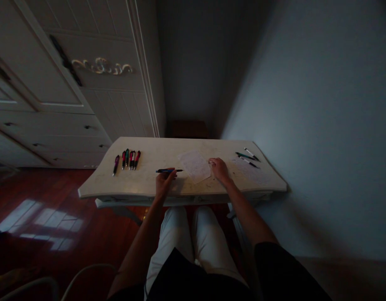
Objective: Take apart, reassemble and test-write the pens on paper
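Observation:
My left hand (164, 179) is closed round a dark pen with a blue tint (163, 170), held level just above the tabletop with its tip pointing right. A pale, thin sheet (194, 167), perhaps paper or a clear bag, lies askew between my hands. At its right edge my right hand (219, 169) pinches a small item too tiny and dim to name. Several little dark bits (208, 185) lie by the sheet's near right corner.
The white table (155, 146) has curved edges. Several coloured click pens (127, 159) stand in a row at left, with a purple pen (115, 165) apart. More pens (247, 156) lie at right above another pale sheet (251, 172). A wall (321, 125) borders the right; a white cabinet (118, 100) stands left.

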Demonstrator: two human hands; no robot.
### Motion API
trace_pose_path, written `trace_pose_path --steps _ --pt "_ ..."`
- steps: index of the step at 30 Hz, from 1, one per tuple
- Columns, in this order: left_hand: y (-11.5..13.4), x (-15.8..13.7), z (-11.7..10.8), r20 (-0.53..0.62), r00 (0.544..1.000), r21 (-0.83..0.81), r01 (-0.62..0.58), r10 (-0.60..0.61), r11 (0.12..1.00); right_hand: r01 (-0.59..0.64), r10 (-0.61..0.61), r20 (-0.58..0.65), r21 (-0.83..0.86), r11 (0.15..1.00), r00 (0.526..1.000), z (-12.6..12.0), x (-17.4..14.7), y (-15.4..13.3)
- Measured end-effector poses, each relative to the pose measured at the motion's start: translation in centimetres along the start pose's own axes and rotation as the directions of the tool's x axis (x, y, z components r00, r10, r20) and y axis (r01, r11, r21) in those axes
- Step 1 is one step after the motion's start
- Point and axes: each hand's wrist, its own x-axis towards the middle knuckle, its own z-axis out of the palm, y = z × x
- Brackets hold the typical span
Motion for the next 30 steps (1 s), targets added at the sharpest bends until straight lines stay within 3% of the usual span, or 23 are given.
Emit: trace_pose_path --steps 6,11,16,23,27,30 --pt "0.4 -0.2 -0.1 0.030 1.000 -0.051 0.006 -0.005 0.999 0.080 -0.037 -0.155 0.279 0.957 0.987 -0.6 -1.6 -1.9" --pt "0.4 -0.2 -0.3 0.069 0.997 -0.096 0.041 -0.034 0.995 0.172 -0.169 -0.057 0.557 0.812 0.984 0.7 -4.4 -6.1" --pt "0.5 -0.3 -0.6 0.119 0.992 -0.132 0.065 -0.050 0.989 0.052 -0.199 0.103 0.760 0.648 0.975 3.0 -6.0 -9.6" --pt "0.4 -0.3 -0.9 0.148 0.988 -0.141 0.068 -0.047 0.988 -0.133 -0.093 0.200 0.870 0.475 0.975 3.2 -5.0 -10.6" --pt "0.5 -0.4 -0.9 0.156 0.987 -0.085 0.046 -0.033 0.995 -0.135 -0.098 0.198 0.884 0.447 0.975 2.5 -4.9 -10.5" --pt "0.4 -0.3 -1.0 0.156 0.988 -0.130 0.034 -0.014 0.991 -0.160 -0.057 0.204 0.886 0.435 0.977 2.4 -5.0 -10.1"
